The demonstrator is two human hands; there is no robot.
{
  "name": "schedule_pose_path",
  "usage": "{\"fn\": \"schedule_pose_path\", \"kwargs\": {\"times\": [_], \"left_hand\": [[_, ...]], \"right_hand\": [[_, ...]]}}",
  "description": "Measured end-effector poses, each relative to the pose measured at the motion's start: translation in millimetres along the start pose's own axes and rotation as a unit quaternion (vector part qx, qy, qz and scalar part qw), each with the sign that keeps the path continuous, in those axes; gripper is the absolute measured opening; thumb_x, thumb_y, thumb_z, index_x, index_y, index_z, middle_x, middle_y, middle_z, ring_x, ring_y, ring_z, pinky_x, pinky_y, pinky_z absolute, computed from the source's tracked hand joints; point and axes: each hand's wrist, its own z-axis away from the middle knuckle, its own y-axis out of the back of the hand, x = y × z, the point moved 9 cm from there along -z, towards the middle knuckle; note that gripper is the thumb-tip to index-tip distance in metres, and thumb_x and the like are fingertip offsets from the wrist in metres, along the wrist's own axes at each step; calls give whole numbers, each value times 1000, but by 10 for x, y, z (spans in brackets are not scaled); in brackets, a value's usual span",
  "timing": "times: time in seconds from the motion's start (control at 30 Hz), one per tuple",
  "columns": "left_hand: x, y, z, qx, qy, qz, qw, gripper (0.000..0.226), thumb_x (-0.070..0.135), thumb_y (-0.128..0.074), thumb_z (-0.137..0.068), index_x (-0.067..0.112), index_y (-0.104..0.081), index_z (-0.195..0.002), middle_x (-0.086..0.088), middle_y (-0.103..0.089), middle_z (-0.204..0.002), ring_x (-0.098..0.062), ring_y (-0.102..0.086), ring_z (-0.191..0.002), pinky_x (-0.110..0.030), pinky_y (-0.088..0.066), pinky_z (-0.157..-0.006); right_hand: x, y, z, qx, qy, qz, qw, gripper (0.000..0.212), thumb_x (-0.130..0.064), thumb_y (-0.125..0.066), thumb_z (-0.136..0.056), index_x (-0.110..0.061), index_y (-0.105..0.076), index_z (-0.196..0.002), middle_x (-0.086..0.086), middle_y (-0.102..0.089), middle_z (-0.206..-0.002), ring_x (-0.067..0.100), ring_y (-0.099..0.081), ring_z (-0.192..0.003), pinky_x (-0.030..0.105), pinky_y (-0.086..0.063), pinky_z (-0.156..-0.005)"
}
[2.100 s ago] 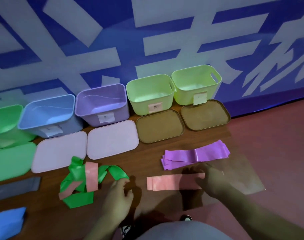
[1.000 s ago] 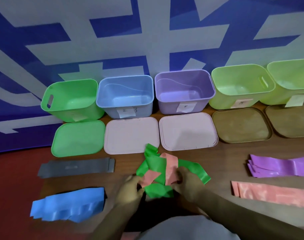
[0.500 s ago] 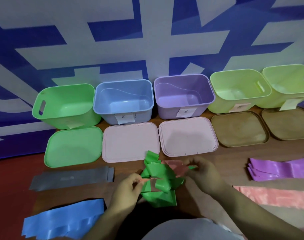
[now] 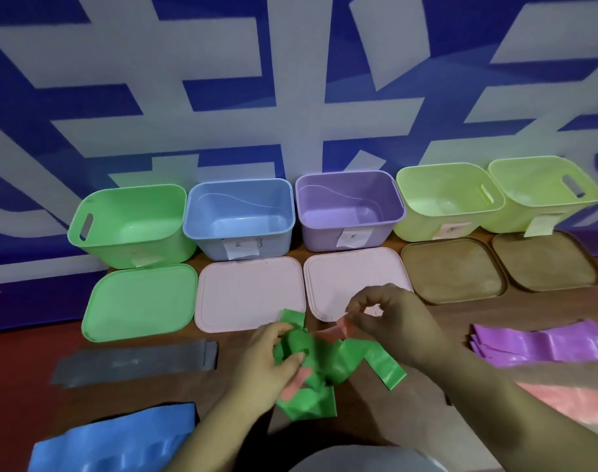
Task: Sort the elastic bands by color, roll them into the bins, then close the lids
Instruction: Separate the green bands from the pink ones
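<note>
A tangle of green bands [image 4: 328, 366] with a pink band [image 4: 328, 333] threaded through it lies on the wooden table in front of me. My left hand [image 4: 270, 366] grips the green tangle. My right hand [image 4: 393, 325] pinches one end of the pink band and holds it raised above the tangle. Sorted piles lie around: grey bands [image 4: 134, 362] at left, blue bands [image 4: 113, 441] at near left, purple bands [image 4: 543, 344] at right, and pink bands [image 4: 563, 401] at near right.
Several open bins stand along the wall: green [image 4: 130, 226], blue [image 4: 239, 219], purple [image 4: 348, 209] and two yellow-green [image 4: 447, 202] [image 4: 543, 195]. Their lids lie flat in front: green [image 4: 140, 301], two pink [image 4: 249, 294] [image 4: 352, 284], two brown [image 4: 454, 272] [image 4: 546, 264].
My right hand left the pink pile at right and came to the tangle. Both hands took hold of it, and my right hand has drawn the pink band's end up and to the right.
</note>
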Motion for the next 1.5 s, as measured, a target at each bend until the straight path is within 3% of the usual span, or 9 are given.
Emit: {"fn": "schedule_pose_path", "kwargs": {"times": [0.13, 0.23, 0.37, 0.47, 0.73, 1.0, 1.1, 1.27, 1.5], "left_hand": [[502, -203, -107, -78, -4, 84, 993, 53, 20, -77, -84, 48, -52, -122, 17, -64, -88, 11, -58, -62, -6, -45, -58], [766, -340, -205, -84, -28, 101, 991, 41, 15, -72, -85, 47, -59, -108, 18, -69, -100, -4, -68, -88, -20, -54, -76], [960, -472, -230, -85, -41, 126, 987, 37, 5, -65, -88, 41, -60, -95, 11, -62, -75, -12, -60, -69, -30, -47, -63], [1104, -495, -217, -64, -57, 145, 986, 42, 4, -62, -90, 46, -60, -94, -3, -60, -77, -19, -57, -68, -33, -44, -61], [1631, -735, -159, -71, -131, 106, 983, 24, 13, -66, -89, 37, -65, -92, 14, -56, -74, -10, -49, -68, -31, -44, -69], [2262, -1403, -120, -118, -144, 117, 975, 22, 20, -68, -80, 37, -66, -94, 14, -61, -81, -8, -53, -74, -27, -48, -74], [2372, -1866, -47, -180, -134, 86, 971, 30, 4, -65, -81, 29, -64, -97, 16, -58, -74, -6, -49, -69, -22, -45, -68], [2207, -2692, 81, -261, -101, 47, 959, 24, 7, -64, -80, 28, -61, -91, 9, -55, -71, -9, -47, -67, -28, -40, -66], [1962, -3424, 132, -290, -39, 22, 956, 28, -2, -58, -78, 21, -61, -93, 6, -60, -74, -13, -50, -65, -25, -39, -58]], "right_hand": [[-164, 218, -7, 51, 4, -46, 998, 18, -10, -73, -84, -21, -68, -70, -7, -70, -70, 4, -64, -62, 12, -46, -60], [-206, 422, 4, 101, 6, -48, 994, 16, -16, -74, -83, -23, -66, -72, -6, -67, -70, 3, -58, -59, 16, -43, -59], [-85, 694, 53, 119, -16, -55, 991, 15, -18, -73, -83, -31, -66, -85, -8, -65, -75, 5, -55, -59, 22, -47, -61], [65, 842, 125, 70, -30, -59, 995, 25, -13, -71, -86, -34, -66, -99, -10, -69, -87, 10, -59, -62, 28, -52, -62], [455, 1366, 470, 45, -27, -143, 988, 26, -3, -69, -87, -22, -70, -105, -14, -59, -72, 7, -48, -59, 24, -42, -61], [901, 2223, 869, 139, -58, -230, 961, 23, 5, -63, -89, -13, -72, -101, -3, -59, -74, 6, -55, -58, 19, -47, -56], [1194, 2555, 1037, 177, -72, -249, 949, 23, 6, -63, -89, -14, -72, -98, -1, -61, -74, 9, -57, -59, 21, -49, -55], [1864, 2873, 1379, 180, -116, -251, 944, 22, 11, -59, -88, -9, -70, -89, 7, -63, -73, 15, -61, -60, 24, -53, -53], [3138, 2971, 2005, 178, -230, -131, 948, 26, 1, -63, -87, -23, -72, -85, -3, -68, -78, 11, -64, -59, 37, -58, -64]]}}
